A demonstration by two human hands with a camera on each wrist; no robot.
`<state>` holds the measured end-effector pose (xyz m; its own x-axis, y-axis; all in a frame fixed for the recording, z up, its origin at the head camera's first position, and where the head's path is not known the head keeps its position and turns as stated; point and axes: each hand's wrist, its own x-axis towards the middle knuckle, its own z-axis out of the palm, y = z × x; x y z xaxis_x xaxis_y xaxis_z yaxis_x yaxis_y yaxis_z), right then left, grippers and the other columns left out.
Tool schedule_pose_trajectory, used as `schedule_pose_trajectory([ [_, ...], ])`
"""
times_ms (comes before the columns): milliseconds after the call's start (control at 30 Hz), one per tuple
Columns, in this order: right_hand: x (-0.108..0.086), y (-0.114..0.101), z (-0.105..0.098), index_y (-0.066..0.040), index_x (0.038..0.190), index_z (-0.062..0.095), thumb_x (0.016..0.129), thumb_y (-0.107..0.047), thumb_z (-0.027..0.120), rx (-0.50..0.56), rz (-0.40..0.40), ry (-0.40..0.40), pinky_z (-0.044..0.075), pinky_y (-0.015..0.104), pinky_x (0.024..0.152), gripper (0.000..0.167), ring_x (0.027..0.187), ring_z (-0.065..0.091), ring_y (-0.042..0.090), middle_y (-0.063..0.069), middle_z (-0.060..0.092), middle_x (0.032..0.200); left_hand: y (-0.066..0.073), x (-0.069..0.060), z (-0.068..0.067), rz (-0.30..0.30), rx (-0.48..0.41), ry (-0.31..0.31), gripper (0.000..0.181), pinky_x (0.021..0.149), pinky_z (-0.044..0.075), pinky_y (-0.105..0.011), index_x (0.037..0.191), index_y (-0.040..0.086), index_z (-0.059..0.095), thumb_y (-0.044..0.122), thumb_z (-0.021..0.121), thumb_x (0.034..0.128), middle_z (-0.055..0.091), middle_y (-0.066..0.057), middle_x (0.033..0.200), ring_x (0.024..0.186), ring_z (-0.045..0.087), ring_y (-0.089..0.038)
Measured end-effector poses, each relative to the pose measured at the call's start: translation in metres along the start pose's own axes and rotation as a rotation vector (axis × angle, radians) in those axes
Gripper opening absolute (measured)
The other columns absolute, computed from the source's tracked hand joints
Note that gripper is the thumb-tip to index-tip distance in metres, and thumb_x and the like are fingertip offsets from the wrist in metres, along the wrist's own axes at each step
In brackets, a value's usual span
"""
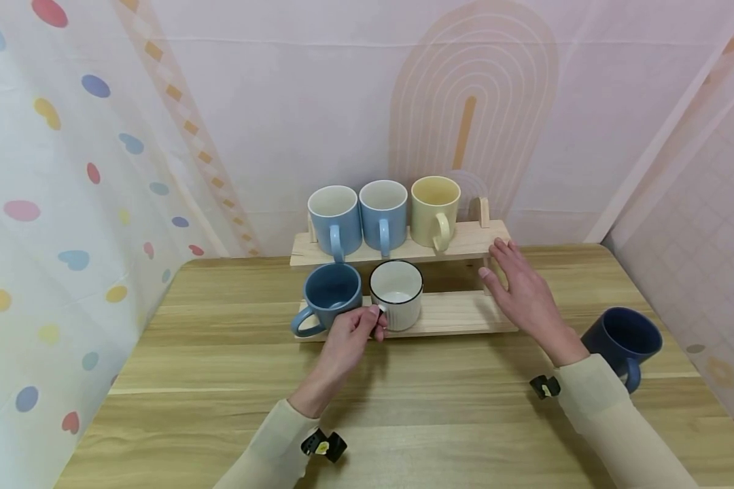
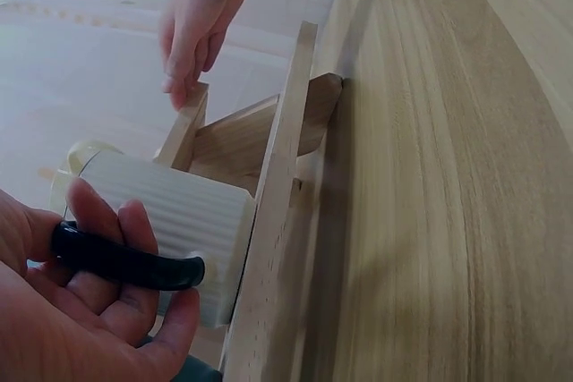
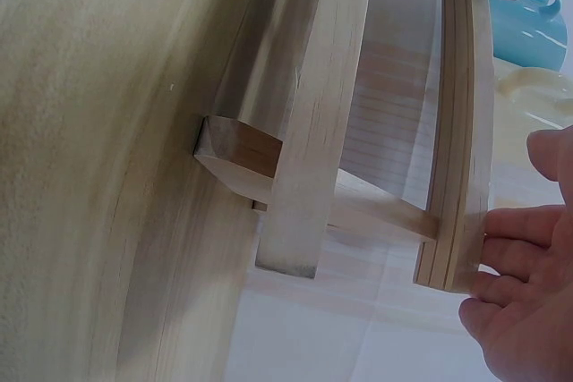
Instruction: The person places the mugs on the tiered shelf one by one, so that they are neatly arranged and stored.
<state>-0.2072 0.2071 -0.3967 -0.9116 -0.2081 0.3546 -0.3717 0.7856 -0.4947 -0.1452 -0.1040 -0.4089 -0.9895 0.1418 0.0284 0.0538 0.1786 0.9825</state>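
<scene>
A white ribbed mug (image 1: 403, 309) with a black rim stands on the lower board of the wooden rack (image 1: 465, 311). My left hand (image 1: 347, 334) grips its black handle (image 2: 121, 259), fingers curled round it in the left wrist view. Just left of it, a dark teal mug (image 1: 333, 297) sits on the same board. At the upper board's right end, my right hand (image 1: 525, 293) rests its fingertips against the wood; the right wrist view shows the fingers (image 3: 519, 252) along the board's edge.
On the upper board stand two light blue mugs (image 1: 344, 231) (image 1: 394, 228) and a yellow mug (image 1: 427, 224). A navy mug (image 1: 612, 343) is on the table (image 1: 440, 421) beyond my right wrist. A patterned curtain (image 1: 306, 102) hangs behind the rack.
</scene>
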Motion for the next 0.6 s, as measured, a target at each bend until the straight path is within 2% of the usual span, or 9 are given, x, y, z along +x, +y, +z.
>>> schedule_pose_trajectory([
  [133,0.0001,-0.0005,-0.0003,0.008,0.152,0.044,0.111,-0.039,0.046,-0.001,0.003,-0.003,0.025,0.065,0.119,0.062,0.155,0.022,0.041,0.023,0.034,0.164,-0.0028,0.0014,-0.0013,0.000,-0.003,-0.013,0.038,0.094,0.049,-0.035,0.098,-0.008,0.067,0.019,0.045,0.1125,0.062,-0.005,0.078,0.089,0.061,-0.020],
  [367,-0.0002,-0.0008,-0.0007,0.008,0.152,0.044,0.111,-0.039,0.047,0.003,0.004,-0.002,0.025,0.064,0.120,0.062,0.155,0.022,0.041,0.023,0.034,0.163,-0.0029,0.0011,-0.0029,-0.001,-0.012,-0.032,0.039,0.100,0.048,-0.040,0.100,-0.005,0.070,0.022,0.045,0.1127,0.069,-0.007,0.081,0.093,0.064,-0.018],
  [600,-0.0001,-0.0009,-0.0006,0.008,0.152,0.044,0.111,-0.039,0.047,0.001,0.002,-0.002,0.026,0.065,0.119,0.062,0.155,0.022,0.041,0.023,0.034,0.163,-0.0048,-0.0035,-0.0055,-0.003,-0.002,-0.061,0.040,0.111,0.045,-0.048,0.115,-0.003,0.071,0.025,0.043,0.1132,0.077,-0.012,0.101,0.111,0.067,-0.024],
])
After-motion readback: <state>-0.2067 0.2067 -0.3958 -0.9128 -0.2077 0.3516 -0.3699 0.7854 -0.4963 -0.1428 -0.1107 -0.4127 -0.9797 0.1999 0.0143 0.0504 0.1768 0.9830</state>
